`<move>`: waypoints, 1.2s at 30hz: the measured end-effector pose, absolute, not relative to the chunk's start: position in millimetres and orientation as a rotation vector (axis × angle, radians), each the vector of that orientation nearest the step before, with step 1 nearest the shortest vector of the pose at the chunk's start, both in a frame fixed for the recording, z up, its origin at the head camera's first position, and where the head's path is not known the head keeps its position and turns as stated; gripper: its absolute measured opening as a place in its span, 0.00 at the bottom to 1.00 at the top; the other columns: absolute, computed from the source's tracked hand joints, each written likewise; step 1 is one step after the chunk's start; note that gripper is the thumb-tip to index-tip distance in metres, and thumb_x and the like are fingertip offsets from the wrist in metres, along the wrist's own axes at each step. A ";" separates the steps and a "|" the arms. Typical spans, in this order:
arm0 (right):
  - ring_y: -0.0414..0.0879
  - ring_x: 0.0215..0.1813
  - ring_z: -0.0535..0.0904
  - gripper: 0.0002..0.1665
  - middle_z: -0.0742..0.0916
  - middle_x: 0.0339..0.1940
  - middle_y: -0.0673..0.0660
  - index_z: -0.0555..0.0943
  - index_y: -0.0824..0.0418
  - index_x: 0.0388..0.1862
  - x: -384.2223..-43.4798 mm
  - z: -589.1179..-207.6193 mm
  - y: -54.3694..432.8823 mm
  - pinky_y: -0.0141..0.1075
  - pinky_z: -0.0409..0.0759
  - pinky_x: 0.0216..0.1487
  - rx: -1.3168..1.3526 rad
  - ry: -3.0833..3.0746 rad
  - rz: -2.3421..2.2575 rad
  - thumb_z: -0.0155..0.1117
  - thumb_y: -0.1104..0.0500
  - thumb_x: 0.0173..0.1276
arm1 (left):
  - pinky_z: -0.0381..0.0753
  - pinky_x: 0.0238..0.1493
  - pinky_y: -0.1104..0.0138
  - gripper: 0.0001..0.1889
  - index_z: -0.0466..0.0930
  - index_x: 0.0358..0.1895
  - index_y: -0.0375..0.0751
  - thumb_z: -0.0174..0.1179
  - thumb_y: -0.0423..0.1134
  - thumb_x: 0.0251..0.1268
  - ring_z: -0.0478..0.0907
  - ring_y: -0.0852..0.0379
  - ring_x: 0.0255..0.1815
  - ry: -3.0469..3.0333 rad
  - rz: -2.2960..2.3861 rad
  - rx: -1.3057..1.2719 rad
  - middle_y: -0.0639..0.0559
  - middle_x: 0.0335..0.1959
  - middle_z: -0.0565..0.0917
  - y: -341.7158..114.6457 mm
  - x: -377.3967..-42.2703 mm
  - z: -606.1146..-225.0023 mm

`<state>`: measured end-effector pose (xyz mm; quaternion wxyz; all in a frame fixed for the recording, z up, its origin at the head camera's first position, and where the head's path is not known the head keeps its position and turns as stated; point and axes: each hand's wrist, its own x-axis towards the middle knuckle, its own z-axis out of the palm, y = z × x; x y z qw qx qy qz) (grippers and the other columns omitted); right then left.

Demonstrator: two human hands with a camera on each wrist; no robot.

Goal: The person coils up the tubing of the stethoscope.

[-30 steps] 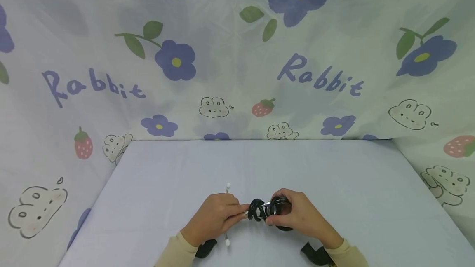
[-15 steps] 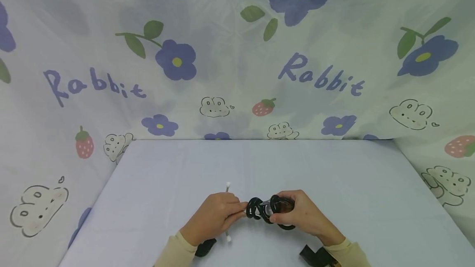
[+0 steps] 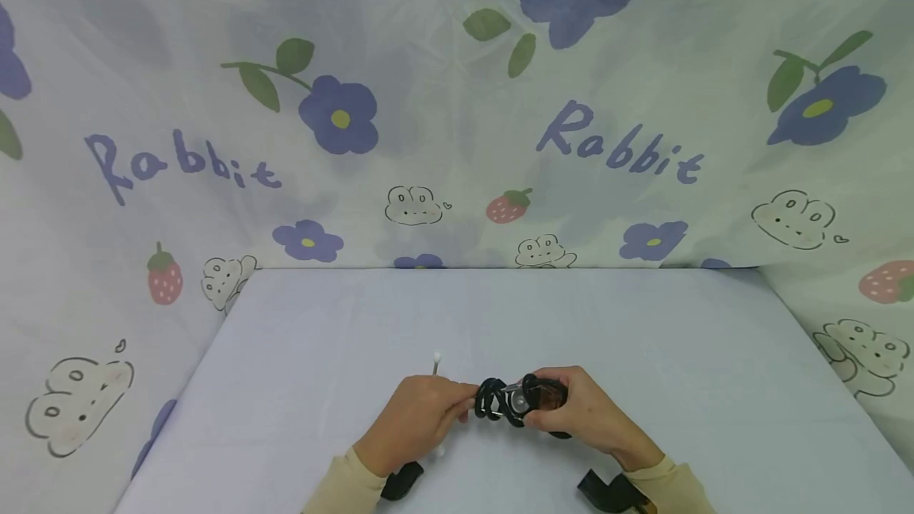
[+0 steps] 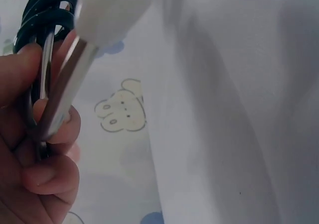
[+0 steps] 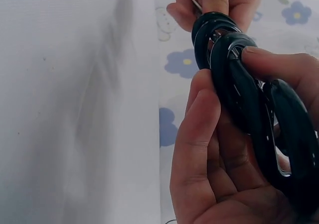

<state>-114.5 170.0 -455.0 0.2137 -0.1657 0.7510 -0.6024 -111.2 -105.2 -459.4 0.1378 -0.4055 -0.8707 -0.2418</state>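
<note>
Both hands hold a stethoscope above the table. Its black tubing (image 3: 489,399) is wound in loops around the metal tubes, as the right wrist view also shows. My left hand (image 3: 417,423) pinches the metal tubes (image 4: 70,82) just left of the loops. One white ear tip (image 3: 438,357) sticks up beyond that hand, and a blurred one shows below it. My right hand (image 3: 585,415) grips the other end, thumb on one side of the tubing and fingers on the other. A round metal chest piece (image 3: 520,400) sits among the coils, partly hidden.
The white table (image 3: 343,324) spreads out under and beyond the hands. A patterned cloth (image 3: 457,133) hangs behind it and along both sides. A black wrist-worn device (image 3: 403,482) shows under the left wrist, another black device (image 3: 607,490) under the right.
The left hand has turned slightly, and the lower ear tip has moved up and is more covered by it. The right hand and coils have shifted slightly right.
</note>
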 end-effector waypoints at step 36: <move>0.48 0.46 0.84 0.34 0.87 0.48 0.63 0.74 0.79 0.61 -118.6 -464.0 164.9 0.34 0.82 0.46 -0.405 1.848 -1.859 0.76 0.65 0.59 | 0.76 0.31 0.71 0.09 0.88 0.49 0.43 0.64 0.35 0.68 0.72 0.66 0.29 -2.594 -0.592 -1.013 0.60 0.28 0.81 -99.4 -110.6 -454.9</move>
